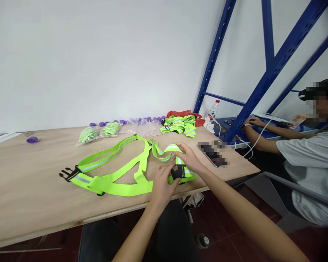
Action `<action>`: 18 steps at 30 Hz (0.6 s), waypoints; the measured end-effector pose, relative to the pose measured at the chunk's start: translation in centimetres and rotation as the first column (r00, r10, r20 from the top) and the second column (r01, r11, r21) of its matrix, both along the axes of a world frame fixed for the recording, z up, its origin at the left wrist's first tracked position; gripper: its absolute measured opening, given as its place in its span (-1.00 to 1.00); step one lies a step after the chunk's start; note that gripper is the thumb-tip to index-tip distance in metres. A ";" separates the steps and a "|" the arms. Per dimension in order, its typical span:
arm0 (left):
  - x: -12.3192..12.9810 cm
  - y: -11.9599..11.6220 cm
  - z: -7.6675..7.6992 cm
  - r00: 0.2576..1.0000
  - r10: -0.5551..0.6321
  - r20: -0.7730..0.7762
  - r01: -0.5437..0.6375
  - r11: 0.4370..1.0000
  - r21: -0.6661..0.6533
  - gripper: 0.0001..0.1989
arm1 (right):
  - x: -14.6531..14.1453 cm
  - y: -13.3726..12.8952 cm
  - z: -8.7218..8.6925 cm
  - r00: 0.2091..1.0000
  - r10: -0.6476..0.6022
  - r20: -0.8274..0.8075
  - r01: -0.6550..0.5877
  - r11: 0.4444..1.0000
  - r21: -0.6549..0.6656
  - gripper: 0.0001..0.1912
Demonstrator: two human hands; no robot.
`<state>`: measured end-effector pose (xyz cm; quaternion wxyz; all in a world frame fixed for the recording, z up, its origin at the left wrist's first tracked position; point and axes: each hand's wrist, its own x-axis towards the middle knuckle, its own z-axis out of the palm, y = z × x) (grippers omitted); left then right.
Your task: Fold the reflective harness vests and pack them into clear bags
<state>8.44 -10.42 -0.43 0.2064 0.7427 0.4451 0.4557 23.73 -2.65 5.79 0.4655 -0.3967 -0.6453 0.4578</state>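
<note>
1. Bare pale wood tabletop (38, 174) runs across my view, its near edge above a dark red floor (224, 225).
2. Nearest me, my left hand (164, 182) sets its thumb and fingers around a black buckle (178, 172); I cannot tell from here whether they pinch it.
3. My right hand (189, 158) is just beyond, fingers bent over the strap's upper loop; whether it grips, I cannot tell.
4. Between my hands and the table's left part, I have the neon-yellow harness (125, 189) spread flat, its grey stripe showing, a pronged clip (68, 174) at its left end.
5. Right of my hands I see a flat device (211, 154), partly pixelated.
6. Farther back sit two bagged neon bundles (100, 131), clear plastic (144, 128), a row of purple pieces (149, 119) and a second neon heap (180, 125) by red plastic (199, 122).
7. Beyond, I make out a bottle (213, 110), blue metal framing (258, 82), a co-worker (311, 156) at right, and white wall (98, 54).
</note>
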 end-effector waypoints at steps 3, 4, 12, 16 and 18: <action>-0.3 -0.1 0.0 0.997 0.050 -0.059 -0.048 0.998 0.035 -0.63 | 1.2 -0.7 -0.1 0.985 0.018 0.169 -0.027 0.998 0.051 -0.51; -0.5 -0.2 0.1 0.995 0.051 -0.083 -0.048 0.998 0.044 -0.74 | 1.9 -1.2 -0.2 0.973 0.023 0.228 -0.036 0.998 0.053 -0.42; -2.1 -2.3 2.2 0.982 -0.065 -0.177 0.065 0.998 -0.008 -0.72 | 8.8 -6.4 -2.6 0.864 -0.071 0.498 0.047 0.997 0.060 -0.34; -1.0 -3.3 1.9 0.942 -0.136 -0.306 0.131 0.991 -0.036 -0.34 | 8.4 -7.9 -4.6 0.835 -0.220 0.505 0.161 0.974 0.157 -0.56; -0.3 -3.5 1.6 0.915 -0.098 -0.391 0.091 0.995 -0.035 -0.20 | 7.5 -8.2 -5.4 0.815 -0.262 0.517 0.185 0.963 0.196 -0.64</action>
